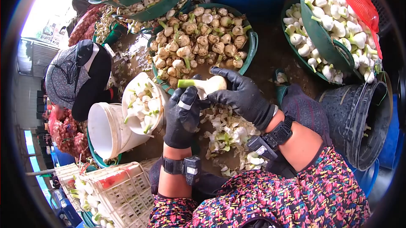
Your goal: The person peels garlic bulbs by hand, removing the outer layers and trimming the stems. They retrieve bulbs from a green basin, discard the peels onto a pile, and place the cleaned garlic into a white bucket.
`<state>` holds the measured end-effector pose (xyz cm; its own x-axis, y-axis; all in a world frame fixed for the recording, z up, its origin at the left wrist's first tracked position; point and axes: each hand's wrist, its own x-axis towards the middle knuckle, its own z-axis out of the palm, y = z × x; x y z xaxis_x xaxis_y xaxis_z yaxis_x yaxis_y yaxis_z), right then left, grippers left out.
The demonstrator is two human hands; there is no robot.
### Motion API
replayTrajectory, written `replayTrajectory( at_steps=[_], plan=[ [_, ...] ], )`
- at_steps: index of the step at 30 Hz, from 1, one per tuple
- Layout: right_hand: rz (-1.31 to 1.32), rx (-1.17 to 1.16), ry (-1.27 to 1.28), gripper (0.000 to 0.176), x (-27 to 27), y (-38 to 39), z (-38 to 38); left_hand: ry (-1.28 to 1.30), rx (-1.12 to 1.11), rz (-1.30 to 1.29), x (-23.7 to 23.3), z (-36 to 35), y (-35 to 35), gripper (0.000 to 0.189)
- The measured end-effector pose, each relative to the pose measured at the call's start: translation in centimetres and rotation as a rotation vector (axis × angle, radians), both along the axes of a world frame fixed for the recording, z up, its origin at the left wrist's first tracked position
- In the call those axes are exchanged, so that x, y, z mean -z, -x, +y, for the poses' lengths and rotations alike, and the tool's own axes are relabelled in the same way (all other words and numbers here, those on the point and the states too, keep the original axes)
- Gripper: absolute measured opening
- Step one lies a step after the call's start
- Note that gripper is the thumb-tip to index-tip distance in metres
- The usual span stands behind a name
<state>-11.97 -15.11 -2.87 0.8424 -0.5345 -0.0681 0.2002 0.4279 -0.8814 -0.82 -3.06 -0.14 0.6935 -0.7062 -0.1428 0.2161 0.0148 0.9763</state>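
Observation:
A garlic bulb [216,84] with a short green-tipped stem lies sideways between my black-gloved hands. My right hand [245,97] grips its round end between thumb and forefinger. Below the stem, my left hand [182,116] is closed against the garlic, partly hiding its own fingertips; a white band crosses one finger. Just beyond my hands stands a green tub [253,44] of brownish, unpeeled garlic bulbs [198,37]. Loose garlic skins [230,137] lie heaped beneath my hands.
A white bucket [157,101] of trimmed garlic stands at left, beside a tipped white bucket [103,128]. Green tubs [315,31] of white bulbs and a red basket [359,6] are at right, above a black bucket [347,118]. Another person [76,75] bends at far left.

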Motion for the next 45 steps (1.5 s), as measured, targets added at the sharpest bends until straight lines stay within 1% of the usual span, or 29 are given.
replayTrajectory(
  at_steps=[3,6,8,10,12,13,14,16,17,18,21,22,24,26,27,28,29,30,31,32,33,34,36,38,40,41,42,43,45],
  plan=[
    [-0.026,-0.022,0.014,0.059,0.5,-0.1,0.2,-0.014,0.036,0.232,-0.3,-0.4,0.2,0.012],
    [0.106,0.024,0.163,0.041,0.6,0.0,0.0,-0.097,0.066,0.13,-0.7,-0.1,0.0,0.016],
    [0.155,-0.268,-0.282,0.033,-0.5,0.7,-1.1,-0.073,0.081,-0.001,1.6,0.5,-1.0,0.018],
    [0.07,-0.38,0.259,0.036,1.1,0.9,-0.7,-0.074,0.164,-0.348,2.5,1.0,-2.1,0.026],
    [-0.053,-0.477,0.292,0.037,1.6,0.8,-0.4,0.001,0.21,-0.102,2.8,1.2,-1.8,0.027],
    [-0.108,-0.428,0.287,0.035,1.4,0.7,0.1,-0.001,0.249,-0.293,2.8,1.0,-1.1,0.029],
    [-0.106,-0.429,0.286,0.035,1.1,0.7,0.2,-0.001,0.248,-0.291,2.6,0.9,-0.8,0.029],
    [0.013,-0.489,-0.584,0.032,-1.4,0.7,-0.2,-0.005,0.157,-0.176,2.3,0.7,-0.4,0.033],
    [0.05,-0.457,-0.566,0.031,-0.6,0.8,-0.6,-0.083,0.173,-0.289,2.2,1.1,-1.2,0.035],
    [-0.007,-0.467,-0.599,0.031,-1.2,0.9,-1.0,-0.06,0.179,-0.047,1.3,1.7,-1.1,0.036],
    [0.073,-0.383,-0.612,0.03,-0.7,0.5,-1.2,-0.171,0.268,-0.107,-0.4,2.0,-0.8,0.03],
    [0.077,-0.407,-0.532,0.028,-0.4,0.4,-1.1,-0.174,0.266,-0.106,-0.8,1.7,-0.3,0.03],
    [0.086,-0.431,-0.45,0.027,0.8,0.2,-1.3,-0.017,0.087,0.184,-0.9,1.0,0.5,0.026],
    [-0.11,-0.021,1.057,0.023,2.3,0.1,-1.4,-0.027,0.04,0.125,-0.3,0.8,0.4,0.023],
    [0.114,-0.114,0.969,0.024,1.5,0.2,-1.2,-0.074,0.047,0.092,-0.3,0.9,0.1,0.023],
    [0.11,-0.118,0.968,0.024,0.6,0.3,-0.9,-0.121,0.052,0.058,-0.4,1.1,-0.2,0.022],
    [0.054,0.095,1.058,0.022,-0.4,0.1,-0.4,-0.038,0.009,0.171,0.3,1.2,-0.9,0.02],
    [-0.005,0.31,1.14,0.021,-0.9,0.1,0.2,-0.028,0.043,-0.009,2.3,2.0,-2.7,0.023],
    [-0.079,0.37,1.287,0.018,-1.1,0.3,1.2,-0.111,0.076,-0.4,1.6,2.2,-3.3,0.024],
    [0.082,-0.026,1.301,0.022,-1.6,1.1,1.5,-0.2,0.105,-0.792,1.0,2.4,-3.7,0.025],
    [0.236,-0.363,1.33,0.028,1.0,1.5,2.2,-0.185,0.071,-0.858,1.3,2.8,-4.3,0.032],
    [0.392,-0.696,1.333,0.033,3.6,1.6,2.7,-0.091,0.03,-1.299,1.8,2.4,-5.4,0.024],
    [0.54,-0.795,1.287,0.037,2.3,1.6,2.1,0.148,-0.076,0.111,1.5,2.3,-4.4,0.025],
    [0.696,-0.907,1.241,0.04,2.1,1.4,1.5,0.119,-0.071,0.057,2.5,2.4,-4.3,0.03],
    [0.309,-0.126,1.152,0.04,2.4,0.9,1.4,0.076,-0.052,0.004,2.6,2.1,-3.5,0.036],
    [0.314,-0.122,1.148,0.04,2.4,0.9,1.2,0.146,-0.049,0.227,2.4,1.9,-2.8,0.038],
    [0.352,-0.064,0.945,0.04,0.5,0.5,1.0,0.217,-0.044,0.451,2.3,1.6,-2.3,0.04],
    [0.387,-0.006,0.739,0.041,-0.5,0.1,1.1,0.164,-0.026,0.404,2.9,1.8,-2.3,0.04],
    [0.379,0.028,0.612,0.037,-0.5,-0.4,1.2,0.185,-0.008,0.456,3.3,1.6,-2.3,0.039]
  ],
)
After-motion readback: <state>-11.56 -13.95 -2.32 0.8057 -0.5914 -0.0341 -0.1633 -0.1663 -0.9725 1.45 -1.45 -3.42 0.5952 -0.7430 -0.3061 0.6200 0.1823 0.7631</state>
